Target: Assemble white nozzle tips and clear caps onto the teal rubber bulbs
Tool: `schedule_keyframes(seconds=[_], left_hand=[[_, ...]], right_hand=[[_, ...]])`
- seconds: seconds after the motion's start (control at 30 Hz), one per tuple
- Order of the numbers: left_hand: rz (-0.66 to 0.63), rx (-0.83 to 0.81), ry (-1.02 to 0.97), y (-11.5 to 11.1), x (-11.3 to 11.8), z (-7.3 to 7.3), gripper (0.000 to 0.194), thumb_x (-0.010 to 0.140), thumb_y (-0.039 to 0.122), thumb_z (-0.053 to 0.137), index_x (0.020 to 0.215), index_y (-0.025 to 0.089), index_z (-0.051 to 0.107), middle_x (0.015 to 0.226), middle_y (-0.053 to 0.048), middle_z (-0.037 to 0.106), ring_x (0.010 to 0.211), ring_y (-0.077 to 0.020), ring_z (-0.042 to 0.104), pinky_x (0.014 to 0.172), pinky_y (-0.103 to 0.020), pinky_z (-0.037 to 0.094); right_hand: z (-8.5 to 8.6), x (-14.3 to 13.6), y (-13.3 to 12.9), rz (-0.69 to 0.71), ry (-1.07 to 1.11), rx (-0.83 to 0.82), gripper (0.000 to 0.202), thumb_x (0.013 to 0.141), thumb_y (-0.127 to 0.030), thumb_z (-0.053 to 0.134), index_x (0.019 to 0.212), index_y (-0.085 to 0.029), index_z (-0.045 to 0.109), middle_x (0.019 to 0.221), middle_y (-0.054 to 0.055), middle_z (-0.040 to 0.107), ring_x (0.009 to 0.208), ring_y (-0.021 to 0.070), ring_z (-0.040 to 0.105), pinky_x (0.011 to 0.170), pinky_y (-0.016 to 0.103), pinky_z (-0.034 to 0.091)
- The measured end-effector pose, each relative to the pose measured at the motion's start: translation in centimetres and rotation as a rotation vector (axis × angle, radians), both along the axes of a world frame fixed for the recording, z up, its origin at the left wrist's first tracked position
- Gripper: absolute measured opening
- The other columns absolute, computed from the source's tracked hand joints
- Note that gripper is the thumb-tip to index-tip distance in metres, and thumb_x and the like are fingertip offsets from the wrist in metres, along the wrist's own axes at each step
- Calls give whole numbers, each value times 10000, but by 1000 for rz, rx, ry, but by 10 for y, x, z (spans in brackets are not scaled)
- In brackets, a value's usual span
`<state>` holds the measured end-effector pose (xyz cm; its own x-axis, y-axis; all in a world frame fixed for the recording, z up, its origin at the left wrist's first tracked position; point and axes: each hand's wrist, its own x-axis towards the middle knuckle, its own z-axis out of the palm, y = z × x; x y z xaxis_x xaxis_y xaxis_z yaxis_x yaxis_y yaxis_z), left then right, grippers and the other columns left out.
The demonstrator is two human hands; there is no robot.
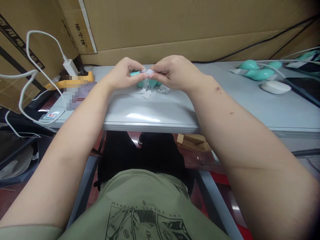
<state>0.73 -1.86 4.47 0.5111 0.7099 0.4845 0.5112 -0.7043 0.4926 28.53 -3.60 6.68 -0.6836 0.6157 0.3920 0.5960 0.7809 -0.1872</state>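
Over the far part of the desk, my left hand [125,74] and my right hand [173,71] meet almost fingertip to fingertip. Between them is a small whitish piece [150,72], pinched by the thumb and fingers of both hands; its exact kind is too small to tell. A teal piece [135,73] shows at my left fingers; I cannot tell if it is held. Teal rounded objects [153,83] lie partly hidden under the hands. Torn white scraps [145,94] and small clear plastic bits [164,89] are on the desktop just in front.
A phone [83,95] and a yellow power strip [87,77] with a white charger [71,67] and looping cables lie left. On the right are teal pear-shaped objects [260,74], a white rounded case [275,87] and a dark flat device [306,88]. Cardboard [175,26] walls the back.
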Motion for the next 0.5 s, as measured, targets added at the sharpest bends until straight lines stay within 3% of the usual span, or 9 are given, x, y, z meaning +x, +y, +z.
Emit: schedule_keyframes(seconds=[0.13, 0.3, 0.43, 0.5], left_hand=[[58, 66, 43, 4, -1, -5, 292, 1071, 442, 821, 832, 277, 787, 841, -49, 725, 837, -270, 662, 830, -444, 497], [139, 207, 133, 15, -2, -10, 190, 992, 398, 887, 861, 297, 793, 889, -84, 747, 956, -349, 745, 854, -467, 469], [130, 245, 110, 26, -3, -15, 245, 954, 406, 932, 817, 320, 748, 858, -87, 704, 1004, -385, 757, 843, -478, 468], [116, 237, 72, 29, -1, -17, 262, 949, 413, 954, 818, 325, 744, 845, -83, 692, 1009, -386, 758, 843, -477, 482]], right_hand=[[2, -3, -8, -40, 18, -109, 613, 1253, -858, 609, 878, -391, 740, 908, 98, 716, 984, 415, 623, 903, 555, 501], [0, -2, -3, -37, 60, -239, 768, 1178, -1015, 688, 819, -340, 612, 785, 68, 594, 911, 374, 559, 847, 520, 502], [-3, -1, -1, -13, 125, -293, 803, 1186, -938, 792, 786, -312, 485, 734, 28, 464, 860, 320, 493, 814, 468, 466], [-5, -2, 0, 6, 178, -295, 742, 1195, -857, 825, 794, -311, 523, 749, 18, 453, 839, 299, 468, 806, 458, 437]])
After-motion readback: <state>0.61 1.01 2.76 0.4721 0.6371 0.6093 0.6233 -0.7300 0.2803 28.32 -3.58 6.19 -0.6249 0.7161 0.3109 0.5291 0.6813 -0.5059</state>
